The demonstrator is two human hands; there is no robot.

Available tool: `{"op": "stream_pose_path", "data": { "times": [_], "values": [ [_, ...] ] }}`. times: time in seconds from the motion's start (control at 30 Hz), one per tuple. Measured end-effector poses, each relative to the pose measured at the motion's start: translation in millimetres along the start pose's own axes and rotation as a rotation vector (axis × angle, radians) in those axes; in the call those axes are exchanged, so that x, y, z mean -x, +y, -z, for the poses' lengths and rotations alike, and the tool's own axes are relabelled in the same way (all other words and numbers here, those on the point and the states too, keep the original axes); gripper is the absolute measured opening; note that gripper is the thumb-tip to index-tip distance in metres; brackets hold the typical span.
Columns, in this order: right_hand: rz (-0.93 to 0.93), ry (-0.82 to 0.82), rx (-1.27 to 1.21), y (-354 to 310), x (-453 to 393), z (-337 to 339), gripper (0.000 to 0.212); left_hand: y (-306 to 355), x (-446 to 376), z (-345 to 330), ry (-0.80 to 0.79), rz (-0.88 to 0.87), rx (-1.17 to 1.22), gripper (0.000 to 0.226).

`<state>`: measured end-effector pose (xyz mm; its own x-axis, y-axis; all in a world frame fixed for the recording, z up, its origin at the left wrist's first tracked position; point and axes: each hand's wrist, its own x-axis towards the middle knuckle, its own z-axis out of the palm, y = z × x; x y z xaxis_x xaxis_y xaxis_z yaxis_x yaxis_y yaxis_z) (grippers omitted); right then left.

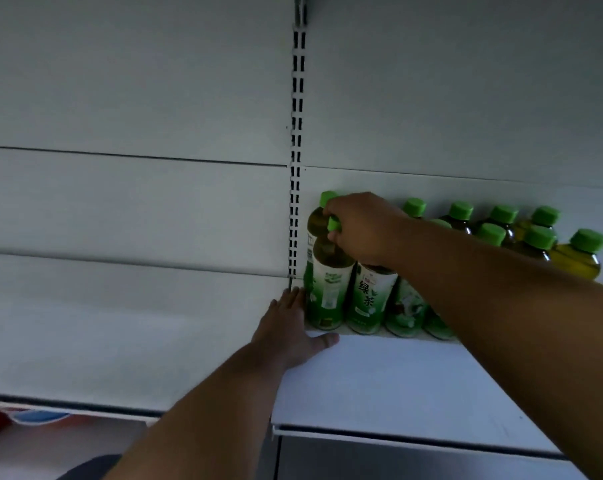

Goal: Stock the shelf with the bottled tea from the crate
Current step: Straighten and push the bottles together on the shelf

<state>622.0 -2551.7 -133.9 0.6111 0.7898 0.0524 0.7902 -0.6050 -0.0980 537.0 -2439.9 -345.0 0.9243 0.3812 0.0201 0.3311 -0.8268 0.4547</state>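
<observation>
Several green-capped tea bottles stand in rows at the back of the white shelf (379, 382). My right hand (360, 226) reaches in from the right and grips the cap and neck of the front left bottle (331, 289), which stands upright on the shelf. Behind it stands another bottle (315, 223). My left hand (291, 327) lies flat on the shelf's left edge, fingers straight, touching the side of that front bottle. More bottles (535, 240) line the back wall to the right. The crate is out of view.
A slotted upright rail (297, 140) runs down the back panel beside the bottles. To the left lies a separate white shelf board (102, 341). Red and blue packaging (23, 419) shows at the bottom left, below the shelves.
</observation>
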Motion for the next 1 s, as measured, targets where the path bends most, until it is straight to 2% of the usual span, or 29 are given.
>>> {"op": "stream_pose_path", "data": {
  "times": [0.13,0.23,0.63,0.8,0.9,1.0],
  "values": [
    [0.039,0.042,-0.026,3.0,-7.0,-2.5,0.030,-3.9,-8.5,-11.7,-0.003,-0.012,-0.120,0.129],
    [0.064,0.073,-0.040,2.9,-7.0,-3.3,0.028,-10.4,-12.3,-8.4,-0.041,-0.002,-0.079,0.133],
    [0.036,0.084,-0.076,-1.6,-11.0,-8.7,0.030,-14.1,-15.6,-3.1,-0.114,-0.003,-0.139,0.128],
    [0.019,0.105,-0.090,-1.0,-5.3,-10.8,0.038,-6.9,-11.6,7.8,-0.141,0.006,-0.112,0.125],
    [0.020,0.187,-0.142,8.1,7.2,-5.9,0.046,5.1,1.5,26.4,-0.074,-0.016,-0.012,0.120],
    [0.004,0.309,-0.134,26.7,20.0,5.0,0.040,22.4,10.5,62.3,0.109,-0.099,0.072,0.112]
  ]
}}
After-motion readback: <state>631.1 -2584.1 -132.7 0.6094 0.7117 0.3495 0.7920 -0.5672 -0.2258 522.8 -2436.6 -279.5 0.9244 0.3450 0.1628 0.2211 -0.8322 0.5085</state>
